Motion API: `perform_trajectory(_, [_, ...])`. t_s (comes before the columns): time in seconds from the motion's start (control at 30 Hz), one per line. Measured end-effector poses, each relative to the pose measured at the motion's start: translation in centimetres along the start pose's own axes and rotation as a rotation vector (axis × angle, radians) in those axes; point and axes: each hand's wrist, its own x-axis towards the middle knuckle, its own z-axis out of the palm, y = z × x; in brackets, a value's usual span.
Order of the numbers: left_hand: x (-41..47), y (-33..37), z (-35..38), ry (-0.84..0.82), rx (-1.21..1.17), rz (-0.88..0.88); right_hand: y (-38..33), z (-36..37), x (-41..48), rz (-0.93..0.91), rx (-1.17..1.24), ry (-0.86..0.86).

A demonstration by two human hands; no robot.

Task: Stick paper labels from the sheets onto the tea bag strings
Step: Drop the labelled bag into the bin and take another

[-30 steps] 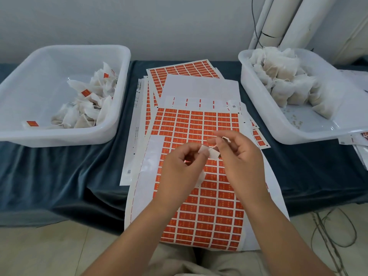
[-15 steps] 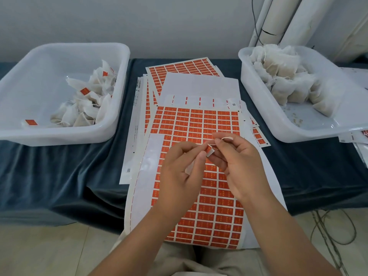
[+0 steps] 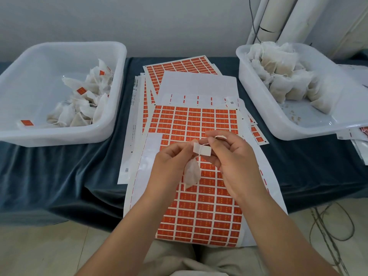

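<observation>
Above the orange label sheet, both hands work on one paper label, seen from its white back. My left hand pinches its left end and my right hand pinches its right end. The thin white string loops over my right fingers and runs across the label. From it a small white tea bag hangs down between my two hands. More label sheets lie stacked behind.
A white tub on the left holds tea bags with orange labels. A white tub on the right holds unlabelled tea bags. Dark cloth covers the table. Cables hang at the lower right, white pipes stand behind.
The label has been turned or opened out to show its full white back, the string now lies across it, and the tea bag has come into view hanging below the hands.
</observation>
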Motion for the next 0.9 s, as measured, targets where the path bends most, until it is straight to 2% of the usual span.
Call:
perform_trajectory(0.1, [0.0,-0.1,0.1,-0.039,0.018,-0.03,-0.1,0.2,-0.1,-0.071,-0.142,0.03])
perform_trajectory(0.23, [-0.4,-0.3,0.4,-0.012,0.064,0.049,-0.1,0.5,-0.3,-0.161,-0.275,0.076])
perform_trajectory(0.37, [-0.7,-0.6,0.8,-0.004,0.077,0.147,0.1,0.9,-0.6,-0.227,-0.268,0.14])
perform_trajectory(0.6, [-1.0,-0.8,1.5,0.03,0.054,0.154,0.5,1.6,-1.1,-0.306,-0.276,0.256])
perform_trajectory(0.9, [-1.2,-0.7,1.3,0.036,0.023,0.147,0.7,2.5,-1.7,-0.293,-0.251,0.221])
